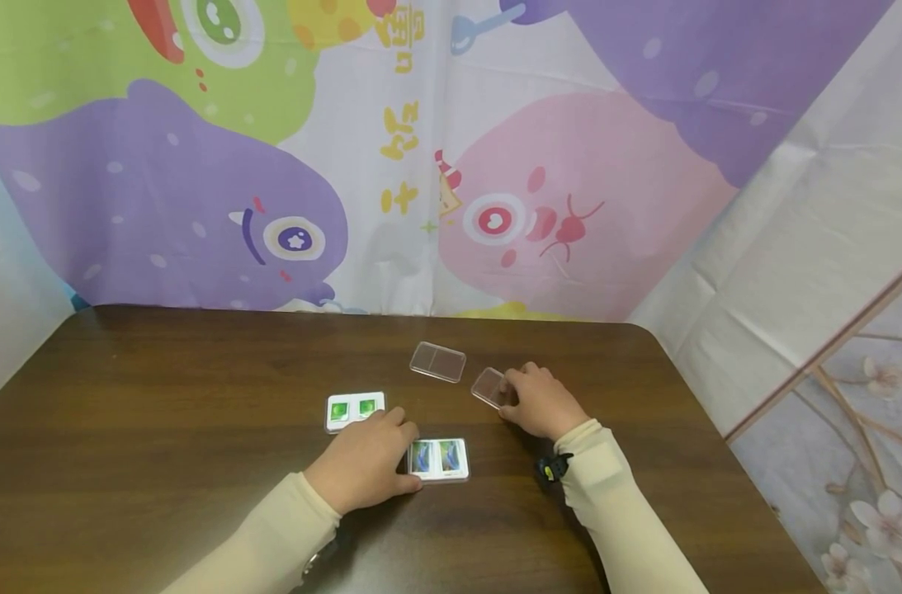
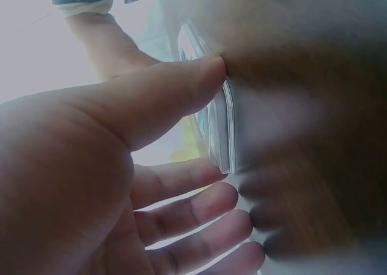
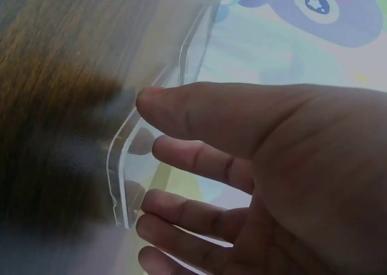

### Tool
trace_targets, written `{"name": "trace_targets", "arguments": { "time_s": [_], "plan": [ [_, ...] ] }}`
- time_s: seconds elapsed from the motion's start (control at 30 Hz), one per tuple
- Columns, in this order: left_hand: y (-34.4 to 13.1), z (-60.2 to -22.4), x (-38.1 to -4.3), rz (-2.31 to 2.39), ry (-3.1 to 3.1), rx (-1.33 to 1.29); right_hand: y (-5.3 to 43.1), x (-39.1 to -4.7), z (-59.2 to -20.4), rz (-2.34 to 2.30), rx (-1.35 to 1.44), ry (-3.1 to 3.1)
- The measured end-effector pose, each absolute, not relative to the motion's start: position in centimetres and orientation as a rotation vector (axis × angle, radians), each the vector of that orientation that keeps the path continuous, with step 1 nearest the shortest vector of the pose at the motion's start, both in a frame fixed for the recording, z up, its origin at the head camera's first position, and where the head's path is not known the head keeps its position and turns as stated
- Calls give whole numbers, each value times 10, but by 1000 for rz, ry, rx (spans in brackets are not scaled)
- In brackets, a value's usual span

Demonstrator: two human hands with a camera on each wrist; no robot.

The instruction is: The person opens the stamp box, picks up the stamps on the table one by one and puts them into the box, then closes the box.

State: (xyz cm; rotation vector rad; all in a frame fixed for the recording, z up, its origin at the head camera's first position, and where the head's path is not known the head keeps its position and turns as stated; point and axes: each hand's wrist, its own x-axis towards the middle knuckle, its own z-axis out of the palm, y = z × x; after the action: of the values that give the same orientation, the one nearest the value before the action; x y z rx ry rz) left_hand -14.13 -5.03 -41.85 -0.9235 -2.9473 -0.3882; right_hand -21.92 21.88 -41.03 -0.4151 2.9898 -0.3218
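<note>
My left hand (image 1: 363, 464) holds a flat clear plastic case with two blue pictures (image 1: 451, 459) by its left end, thumb on the near edge and index finger at the far one. In the left wrist view this case (image 2: 230, 133) shows edge-on, low over the brown surface. My right hand (image 1: 545, 403) grips a transparent rectangular plastic cover (image 1: 486, 384), whose right part it hides. Thumb and fingers lie at its edges in the right wrist view, where the cover's rim (image 3: 123, 172) is seen close to the table.
A second case with two green pictures (image 1: 337, 412) lies just beyond my left hand, partly covered by it. Another transparent cover (image 1: 437, 362) lies farther back on the brown wooden table (image 1: 161, 429). A cartoon-printed cloth (image 1: 391, 272) hangs behind the table.
</note>
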Motion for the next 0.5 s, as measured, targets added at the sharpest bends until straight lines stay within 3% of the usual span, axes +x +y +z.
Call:
{"name": "trace_targets", "arguments": {
  "time_s": [0.5],
  "plan": [
    [-52, -419, -144, -368, -2953, -919, 219, -220, -407, -383, -344, 2966]
  ]
}}
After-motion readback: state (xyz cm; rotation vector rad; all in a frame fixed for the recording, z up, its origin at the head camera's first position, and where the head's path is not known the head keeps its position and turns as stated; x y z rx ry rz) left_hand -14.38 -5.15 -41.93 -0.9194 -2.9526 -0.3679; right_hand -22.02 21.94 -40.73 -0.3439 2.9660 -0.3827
